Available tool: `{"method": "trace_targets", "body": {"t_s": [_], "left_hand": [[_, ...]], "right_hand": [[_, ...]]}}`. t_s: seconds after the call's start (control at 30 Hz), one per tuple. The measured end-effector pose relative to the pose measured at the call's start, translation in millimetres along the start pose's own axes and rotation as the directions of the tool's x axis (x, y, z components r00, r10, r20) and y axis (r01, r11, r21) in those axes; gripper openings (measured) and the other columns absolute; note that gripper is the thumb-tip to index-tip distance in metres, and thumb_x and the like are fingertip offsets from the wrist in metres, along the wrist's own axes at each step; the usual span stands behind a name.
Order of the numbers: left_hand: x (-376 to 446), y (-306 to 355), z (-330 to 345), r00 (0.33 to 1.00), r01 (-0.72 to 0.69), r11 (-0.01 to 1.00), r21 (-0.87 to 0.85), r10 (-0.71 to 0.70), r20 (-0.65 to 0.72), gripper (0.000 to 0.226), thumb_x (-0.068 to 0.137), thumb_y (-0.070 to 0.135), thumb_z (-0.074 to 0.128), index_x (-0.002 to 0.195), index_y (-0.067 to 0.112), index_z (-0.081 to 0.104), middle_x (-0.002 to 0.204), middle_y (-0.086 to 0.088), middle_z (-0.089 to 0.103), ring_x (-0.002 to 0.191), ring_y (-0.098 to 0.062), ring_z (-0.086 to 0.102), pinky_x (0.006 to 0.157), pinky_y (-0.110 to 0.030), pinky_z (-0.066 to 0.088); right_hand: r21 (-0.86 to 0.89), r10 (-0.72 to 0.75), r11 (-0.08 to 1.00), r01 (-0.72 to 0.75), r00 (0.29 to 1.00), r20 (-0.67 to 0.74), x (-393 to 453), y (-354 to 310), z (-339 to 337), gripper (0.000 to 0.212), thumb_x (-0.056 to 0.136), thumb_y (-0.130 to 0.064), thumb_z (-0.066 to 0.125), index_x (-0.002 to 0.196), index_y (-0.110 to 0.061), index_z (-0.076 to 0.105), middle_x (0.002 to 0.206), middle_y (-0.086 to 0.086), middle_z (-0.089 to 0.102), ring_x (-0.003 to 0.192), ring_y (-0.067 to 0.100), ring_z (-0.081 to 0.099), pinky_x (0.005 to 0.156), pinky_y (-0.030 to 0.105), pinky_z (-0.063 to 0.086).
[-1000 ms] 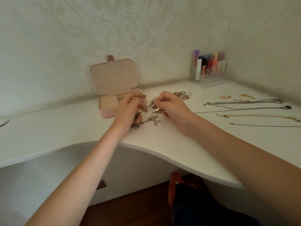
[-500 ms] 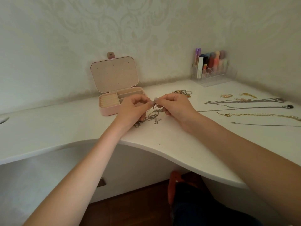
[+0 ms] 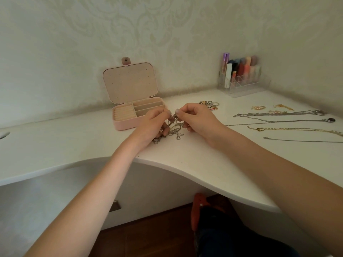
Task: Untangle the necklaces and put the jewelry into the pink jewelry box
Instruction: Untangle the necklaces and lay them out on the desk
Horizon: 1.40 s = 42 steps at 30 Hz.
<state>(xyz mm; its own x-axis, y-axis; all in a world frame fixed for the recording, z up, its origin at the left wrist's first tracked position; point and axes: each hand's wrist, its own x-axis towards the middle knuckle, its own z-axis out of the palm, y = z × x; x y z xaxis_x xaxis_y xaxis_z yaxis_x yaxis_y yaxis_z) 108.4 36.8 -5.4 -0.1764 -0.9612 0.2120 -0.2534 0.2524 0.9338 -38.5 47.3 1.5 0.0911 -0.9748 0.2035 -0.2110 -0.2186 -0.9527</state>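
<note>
Silver tangle: a knot of thin silver chains (image 3: 172,129) sits near the front edge of the white tabletop (image 3: 194,164), at the curved middle part; its upper strands are lifted off the surface, the lower loops trail on the tabletop.
Left hand: left hand (image 3: 154,125) has fingers curled, thumb and forefinger pinching a strand at the top of the tangle; more chain shows under its palm.
Right hand: right hand (image 3: 196,117) has fingers curled, thumb and forefinger pinching the chains just beside the left hand's pinch; fingertips of both nearly touch.
Pink jewelry box: pink jewelry box (image 3: 135,115) stands open toward the back edge, just behind the left hand; the lid is upright against the wall, with ring rolls on the left and slotted compartments on the right.
Laid-out necklaces: 4 long chains (image 3: 278,120) lie stretched side by side along the right side of the tabletop, well apart from the tangle.
Small pieces: a small heap of jewelry (image 3: 209,104) lies just behind the right hand; gold-toned bits (image 3: 258,107) lie near the back right.
Back right corner: a clear organizer (image 3: 241,86) holds upright cosmetic tubes.
</note>
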Motion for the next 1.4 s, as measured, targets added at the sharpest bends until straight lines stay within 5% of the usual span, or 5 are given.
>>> {"method": "trace_targets", "body": {"t_s": [0.47, 0.8, 0.97, 1.1, 1.4], "left_hand": [[0.5, -1.7, -0.5, 0.997, 0.019, 0.997, 0.077, -0.024, 0.067, 0.023, 0.093, 0.025, 0.044, 0.072, 0.022, 0.050, 0.073, -0.004, 0.052, 0.049, -0.010, 0.042, 0.045, -0.021, 0.026], [1.4, -5.2, -3.6, 0.990, -0.131, 0.991, 0.033, 0.132, -0.053, 0.013, 0.085, 0.019, 0.068, 0.074, 0.019, 0.062, 0.046, 0.009, 0.051, 0.041, -0.007, 0.044, 0.045, -0.017, 0.034], [1.4, -4.8, 0.4, 0.989, -0.145, 0.979, 0.143, 0.149, -0.021, 0.013, 0.088, 0.019, 0.063, 0.075, 0.021, 0.061, 0.065, 0.006, 0.057, 0.053, 0.000, 0.050, 0.051, -0.013, 0.035], [4.4, -9.1, 1.8, 0.972, -0.226, 0.936, 0.270, 0.234, 0.005, 0.015, 0.087, 0.015, 0.063, 0.075, 0.024, 0.060, 0.084, 0.009, 0.052, 0.067, -0.001, 0.048, 0.066, -0.019, 0.037], [5.3, -9.3, 2.2, 0.980, -0.181, 0.962, 0.203, 0.193, -0.042, 0.014, 0.092, 0.011, 0.055, 0.080, 0.018, 0.055, 0.061, 0.011, 0.042, 0.047, 0.003, 0.037, 0.052, -0.014, 0.029]], "right_hand": [[0.151, 0.101, 0.983, -0.101, 0.995, 0.008, 2.7, 0.1, 0.1, 0.021, 0.097, -0.020, 0.051, 0.078, -0.012, 0.048, 0.077, 0.002, 0.056, 0.055, 0.012, 0.049, 0.051, 0.022, 0.039], [-0.139, -0.054, 0.989, 0.050, 0.998, -0.022, 1.6, 4.3, 0.9, 0.022, 0.097, -0.023, 0.050, 0.077, -0.017, 0.044, 0.078, 0.008, 0.056, 0.053, 0.013, 0.049, 0.054, 0.028, 0.042], [-0.205, -0.069, 0.977, 0.059, 0.997, -0.042, 1.6, 5.0, 2.6, 0.018, 0.099, -0.024, 0.045, 0.085, -0.012, 0.044, 0.076, 0.006, 0.053, 0.057, 0.015, 0.048, 0.061, 0.032, 0.043], [-0.134, 0.021, 0.991, -0.027, 0.999, -0.042, 2.6, 1.4, 1.5, 0.025, 0.102, -0.027, 0.034, 0.086, -0.010, 0.044, 0.071, 0.006, 0.051, 0.054, 0.015, 0.046, 0.057, 0.031, 0.042], [0.209, 0.192, 0.954, -0.217, 0.973, 0.130, 4.1, -4.0, 0.7, 0.033, 0.103, -0.024, 0.031, 0.074, -0.013, 0.042, 0.066, 0.001, 0.041, 0.052, 0.013, 0.034, 0.051, 0.026, 0.028]]}}
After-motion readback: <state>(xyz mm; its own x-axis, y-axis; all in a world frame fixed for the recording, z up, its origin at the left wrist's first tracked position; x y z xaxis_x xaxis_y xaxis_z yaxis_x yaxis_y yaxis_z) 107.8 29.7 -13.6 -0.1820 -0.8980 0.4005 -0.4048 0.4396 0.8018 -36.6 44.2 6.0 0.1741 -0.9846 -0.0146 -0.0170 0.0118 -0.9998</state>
